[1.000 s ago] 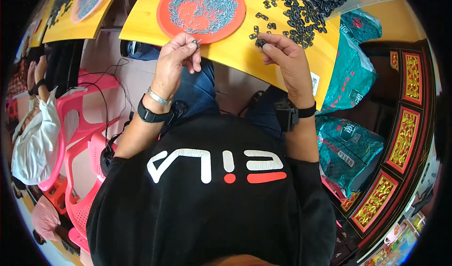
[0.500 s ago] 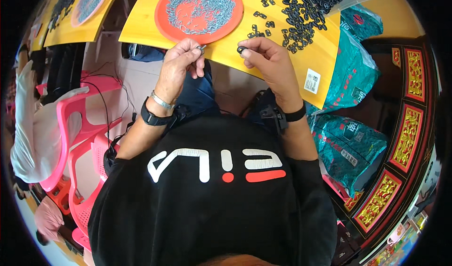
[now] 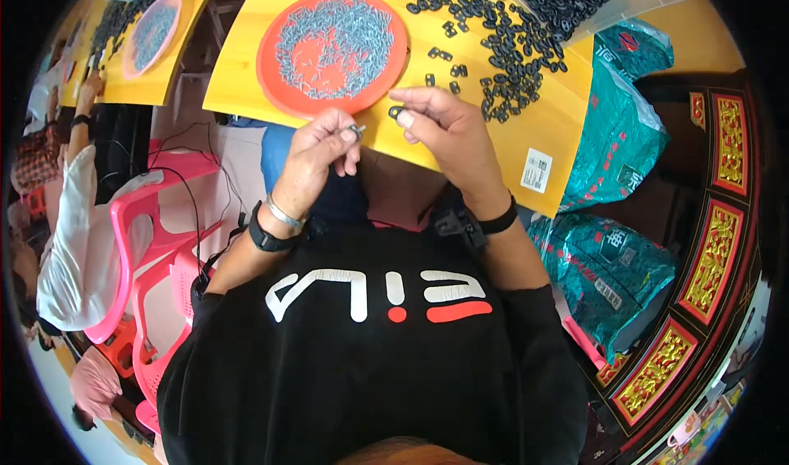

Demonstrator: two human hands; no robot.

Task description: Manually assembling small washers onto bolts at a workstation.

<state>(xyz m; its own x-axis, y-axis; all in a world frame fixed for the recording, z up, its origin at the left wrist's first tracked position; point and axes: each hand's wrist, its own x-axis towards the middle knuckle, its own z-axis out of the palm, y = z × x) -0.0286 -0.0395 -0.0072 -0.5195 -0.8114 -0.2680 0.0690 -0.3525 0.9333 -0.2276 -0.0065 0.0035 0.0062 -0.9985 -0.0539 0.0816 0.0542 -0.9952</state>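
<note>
My left hand [image 3: 319, 148] pinches a small silver screw [image 3: 357, 129] between thumb and forefinger, its end poking out to the right; a dark bit shows at the fingertips too. Between the thumb and forefinger of my right hand [image 3: 454, 138] is a small black plastic piece [image 3: 395, 112] with a hole. The two held things are a short way apart, above the table's near edge. Just beyond my left hand lies a round red tray [image 3: 267, 83] holding many silver screws [image 3: 362, 33]. Loose black plastic pieces [image 3: 514, 54] are scattered beyond my right hand.
A clear plastic bin [image 3: 649, 0] of black pieces stands at the far right of the yellow table [image 3: 234, 66]. Teal sacks [image 3: 620, 136] sit right of it. At left are pink chairs [image 3: 136, 218] and a co-worker's arm [image 3: 78, 140] at another table [image 3: 181, 21].
My right hand has come nearer to my left with the black piece. The table sits lower in view. At left, the co-worker's hand now shows at the other table.
</note>
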